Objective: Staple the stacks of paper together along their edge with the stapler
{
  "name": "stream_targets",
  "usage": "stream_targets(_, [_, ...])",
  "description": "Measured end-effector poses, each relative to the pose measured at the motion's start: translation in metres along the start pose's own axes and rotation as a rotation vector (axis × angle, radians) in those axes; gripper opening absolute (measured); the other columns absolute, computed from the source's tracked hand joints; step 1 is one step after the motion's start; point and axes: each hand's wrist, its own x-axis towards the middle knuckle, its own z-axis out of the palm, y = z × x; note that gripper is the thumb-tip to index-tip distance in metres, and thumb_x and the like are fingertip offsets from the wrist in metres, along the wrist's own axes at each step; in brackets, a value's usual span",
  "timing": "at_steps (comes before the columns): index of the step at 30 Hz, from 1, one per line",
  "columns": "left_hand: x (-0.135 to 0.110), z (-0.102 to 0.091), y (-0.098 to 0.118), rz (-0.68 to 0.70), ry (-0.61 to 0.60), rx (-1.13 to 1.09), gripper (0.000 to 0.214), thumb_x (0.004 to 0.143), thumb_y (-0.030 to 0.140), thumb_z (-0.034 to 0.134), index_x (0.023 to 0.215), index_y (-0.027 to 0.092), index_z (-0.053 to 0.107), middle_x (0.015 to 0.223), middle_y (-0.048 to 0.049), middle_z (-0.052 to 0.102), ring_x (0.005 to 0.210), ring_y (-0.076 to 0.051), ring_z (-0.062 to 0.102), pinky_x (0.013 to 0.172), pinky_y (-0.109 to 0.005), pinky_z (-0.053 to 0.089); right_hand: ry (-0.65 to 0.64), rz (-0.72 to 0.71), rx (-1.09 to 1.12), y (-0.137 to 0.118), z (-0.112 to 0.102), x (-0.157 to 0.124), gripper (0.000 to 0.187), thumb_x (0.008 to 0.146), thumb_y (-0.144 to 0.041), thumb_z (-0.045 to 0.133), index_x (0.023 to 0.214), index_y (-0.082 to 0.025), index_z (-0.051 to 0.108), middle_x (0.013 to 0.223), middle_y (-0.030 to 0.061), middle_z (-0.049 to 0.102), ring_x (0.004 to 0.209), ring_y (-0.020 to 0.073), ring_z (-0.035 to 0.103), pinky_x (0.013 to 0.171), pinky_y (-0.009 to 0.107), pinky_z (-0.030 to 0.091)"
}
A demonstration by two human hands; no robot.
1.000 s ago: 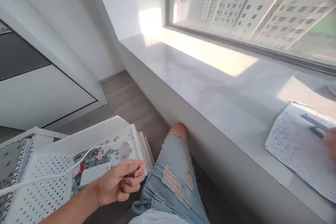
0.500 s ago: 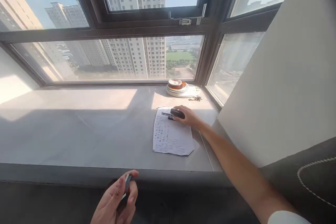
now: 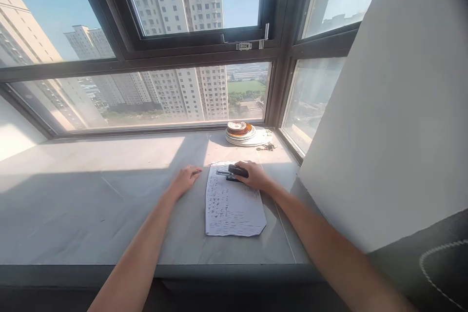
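Observation:
My right hand (image 3: 253,175) is closed around a black stapler (image 3: 238,171), which lies over the upper part of a sheet of paper (image 3: 234,209). A thin metal part sticks out of the stapler to the left. The paper is covered in handwriting and lies on the pale sill. My left hand (image 3: 185,181) is just left of the paper, low over the sill, its fingers pinched on a small grey strip of staples (image 3: 196,172). Most of the strip is hidden by the fingers.
A stack of plates and lids (image 3: 240,134) stands by the window corner, with a small bunch of keys (image 3: 266,146) in front of it. The window frame (image 3: 146,61) runs along the back. A white wall (image 3: 358,122) slants in on the right.
My left hand has moved up and forward from below the sill's front edge to beside the paper, still holding the strip. My right hand stays on the stapler. The view has tilted slightly.

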Motion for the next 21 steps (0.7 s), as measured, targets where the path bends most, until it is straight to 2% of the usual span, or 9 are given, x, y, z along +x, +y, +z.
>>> stream_targets(5, [0.007, 0.003, -0.029, 0.015, 0.092, 0.007, 0.028, 0.097, 0.032, 0.063, 0.117, 0.029, 0.083, 0.113, -0.0052, 0.079, 0.094, -0.025, 0.072, 0.087, -0.034, 0.055, 0.012, -0.002, -0.007, 0.001, 0.004, 0.003, 0.027, 0.092, -0.033, 0.074, 0.118, -0.027, 0.07, 0.104, 0.0052, 0.077, 0.096, 0.0264, 0.068, 0.086, 0.038, 0.051])
stream_targets(11, [0.013, -0.011, -0.047, -0.165, 0.263, 0.071, 0.025, 0.092, 0.024, 0.066, 0.108, 0.025, 0.085, 0.115, -0.0065, 0.082, 0.105, -0.03, 0.073, 0.084, -0.034, 0.054, 0.001, -0.019, 0.055, -0.005, 0.001, 0.001, 0.023, 0.092, -0.031, 0.073, 0.114, -0.026, 0.07, 0.103, 0.0053, 0.076, 0.094, 0.0256, 0.068, 0.086, 0.038, 0.051])
stream_targets(16, [0.012, -0.015, -0.049, -0.296, 0.317, 0.152, 0.022, 0.092, 0.027, 0.068, 0.105, 0.027, 0.086, 0.104, -0.0061, 0.083, 0.097, -0.031, 0.074, 0.077, -0.034, 0.053, -0.095, -0.092, 0.161, -0.013, 0.003, -0.002, 0.025, 0.093, -0.033, 0.074, 0.117, -0.027, 0.07, 0.105, 0.0039, 0.077, 0.095, 0.0245, 0.071, 0.086, 0.037, 0.053])
stream_targets(19, [0.011, -0.013, -0.044, -0.329, 0.312, 0.179, 0.022, 0.092, 0.027, 0.069, 0.105, 0.028, 0.086, 0.1, -0.0063, 0.083, 0.094, -0.031, 0.075, 0.076, -0.034, 0.053, -0.07, -0.087, 0.154, -0.016, 0.01, -0.001, 0.027, 0.093, -0.033, 0.074, 0.119, -0.027, 0.07, 0.11, 0.0048, 0.078, 0.098, 0.0248, 0.072, 0.089, 0.038, 0.053])
stream_targets(21, [0.012, -0.012, -0.041, -0.308, 0.319, 0.166, 0.024, 0.093, 0.027, 0.069, 0.111, 0.027, 0.085, 0.105, -0.0065, 0.083, 0.099, -0.031, 0.075, 0.079, -0.035, 0.054, -0.045, -0.067, 0.132, -0.017, 0.013, 0.001, 0.029, 0.093, -0.032, 0.075, 0.121, -0.027, 0.069, 0.112, 0.0054, 0.078, 0.1, 0.0255, 0.072, 0.09, 0.038, 0.053])
